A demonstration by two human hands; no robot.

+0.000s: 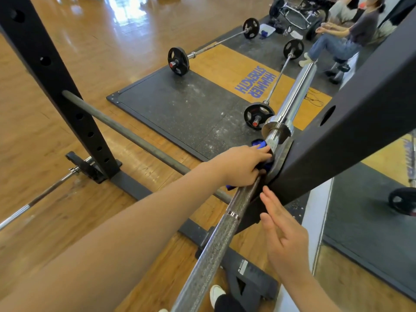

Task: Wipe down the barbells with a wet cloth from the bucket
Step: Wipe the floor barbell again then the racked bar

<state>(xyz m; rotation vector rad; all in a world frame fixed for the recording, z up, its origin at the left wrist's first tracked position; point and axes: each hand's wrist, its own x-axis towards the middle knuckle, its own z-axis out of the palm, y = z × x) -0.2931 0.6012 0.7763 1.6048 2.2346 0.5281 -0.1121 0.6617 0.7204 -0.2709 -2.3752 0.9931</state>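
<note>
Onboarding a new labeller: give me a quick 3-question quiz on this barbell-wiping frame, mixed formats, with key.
1. True or false: the left hand grips a bright blue cloth against the knurled steel barbell resting in the black steel rack upright.
2. The right hand is: A) gripping the bar B) open, fingers straight, beside the bar C) holding a bucket.
3. Fill in: the cloth sits just below the bar's chrome ____.

Key: 1 true; 2 B; 3 collar.
</note>
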